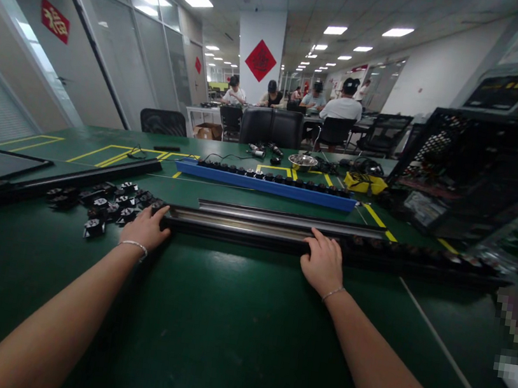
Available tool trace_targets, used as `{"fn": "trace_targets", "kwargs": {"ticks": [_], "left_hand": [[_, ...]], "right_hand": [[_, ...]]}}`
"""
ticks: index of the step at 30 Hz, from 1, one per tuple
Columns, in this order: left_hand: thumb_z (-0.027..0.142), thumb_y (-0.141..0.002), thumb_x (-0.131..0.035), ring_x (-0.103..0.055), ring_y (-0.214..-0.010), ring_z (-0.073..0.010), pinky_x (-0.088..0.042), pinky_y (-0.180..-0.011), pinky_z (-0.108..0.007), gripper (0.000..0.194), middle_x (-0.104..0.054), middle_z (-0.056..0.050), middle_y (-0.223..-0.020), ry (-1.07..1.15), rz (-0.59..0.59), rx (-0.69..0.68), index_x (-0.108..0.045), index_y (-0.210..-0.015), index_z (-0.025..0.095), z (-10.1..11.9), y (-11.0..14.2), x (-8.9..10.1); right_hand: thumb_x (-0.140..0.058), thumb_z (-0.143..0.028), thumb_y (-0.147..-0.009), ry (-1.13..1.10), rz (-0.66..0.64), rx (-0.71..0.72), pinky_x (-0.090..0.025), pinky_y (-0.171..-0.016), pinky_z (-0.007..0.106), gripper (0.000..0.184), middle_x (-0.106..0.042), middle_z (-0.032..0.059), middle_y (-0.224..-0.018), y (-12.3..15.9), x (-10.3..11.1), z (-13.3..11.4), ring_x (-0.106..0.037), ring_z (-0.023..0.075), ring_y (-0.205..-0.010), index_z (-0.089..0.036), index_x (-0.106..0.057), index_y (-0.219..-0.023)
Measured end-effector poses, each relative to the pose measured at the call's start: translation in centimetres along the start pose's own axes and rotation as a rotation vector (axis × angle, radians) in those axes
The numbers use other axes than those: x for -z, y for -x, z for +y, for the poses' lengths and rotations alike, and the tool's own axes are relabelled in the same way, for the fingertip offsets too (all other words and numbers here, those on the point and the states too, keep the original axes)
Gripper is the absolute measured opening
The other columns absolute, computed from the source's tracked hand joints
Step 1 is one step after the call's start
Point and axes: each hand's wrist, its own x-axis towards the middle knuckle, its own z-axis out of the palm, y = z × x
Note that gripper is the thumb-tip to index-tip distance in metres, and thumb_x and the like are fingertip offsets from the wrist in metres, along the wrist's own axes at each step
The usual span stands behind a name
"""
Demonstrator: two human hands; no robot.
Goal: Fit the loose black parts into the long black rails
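Lying nearest, the green worktop (215, 329) runs under both forearms up to a long black rail (234, 233), set crosswise before the person with its bright metal channel facing up. At the rail's left end the left hand (145, 229) has its thumb low on the near side and its fingers up at the rim, pinching the end. Further along, the right hand (325, 264) pinches the near edge, fingers bent over the top and thumb below; how firmly either hand presses, I cannot tell.

Holding the rail level and in line looks like the step in hand. The next move, as I judge it, calls for both hands to act together, so that neither end swings into its neighbours.

Beside the left hand lies a loose heap of black parts (100, 202), near the rail's end. Past the right hand stretches a dark row of pieces (417, 253); whether its support joins the rail is unclear. Just behind the rail lies a second rail (291, 220), and off to the left a black bar (98, 174) slants away. Farther back, a blue tray (260, 184) bears a similar row, with a yellow bin (363, 186) and a metal bowl (302, 165) beyond. People (343, 107) sit at tables in the background.
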Motion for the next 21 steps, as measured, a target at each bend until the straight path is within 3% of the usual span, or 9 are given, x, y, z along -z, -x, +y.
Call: {"fn": "trace_targets", "kwargs": {"ticks": [7,11,16,21], "left_hand": [[0.047,-0.078,-0.044,-0.033,-0.133,-0.034,-0.037,-0.098,-0.051,0.069,-0.034,-0.016,-0.145,0.002,0.068,0.023,-0.029,-0.143,0.029,-1.0,-0.3,-0.7],[0.055,-0.076,-0.044,-0.029,-0.134,-0.0363,-0.036,-0.099,-0.055,0.072,-0.034,-0.017,-0.146,0.058,-0.057,0.146,-0.035,-0.141,0.025,-2.6,-1.5,-1.6],[0.062,-0.077,-0.037,-0.021,-0.138,-0.0375,-0.024,-0.102,-0.064,0.07,-0.03,-0.014,-0.149,0.077,-0.168,0.158,-0.04,-0.138,0.028,-4.6,-2.0,-2.8],[0.059,-0.075,-0.044,-0.012,-0.138,-0.043,-0.02,-0.102,-0.068,0.066,-0.024,-0.012,-0.152,0.143,-0.091,0.214,-0.046,-0.135,0.029,-4.2,-1.3,-2.6]], "right_hand": [[-0.047,-0.013,-0.071,0.004,0.003,-0.004,-0.029,-0.104,0.044,0.033,-0.054,0.0103,-0.131,0.0,0.1,-0.1,-0.051,0.025,-0.112,-0.015,-0.064,-0.099],[-0.047,-0.013,-0.071,-0.005,-0.001,-0.002,-0.029,-0.105,0.044,0.033,-0.054,0.0102,-0.131,-0.1,0.1,-0.2,-0.051,0.0245,-0.113,-0.015,-0.064,-0.099],[-0.047,-0.014,-0.071,-0.009,0.003,-0.012,-0.029,-0.104,0.044,0.031,-0.054,0.0112,-0.13,-0.1,0.1,-0.3,-0.051,0.0248,-0.112,-0.015,-0.065,-0.097],[-0.047,-0.014,-0.072,-0.008,-0.006,-0.015,-0.028,-0.105,0.044,0.035,-0.054,0.0107,-0.13,-0.1,0.2,-0.3,-0.05,0.0247,-0.113,-0.015,-0.064,-0.101]]}}
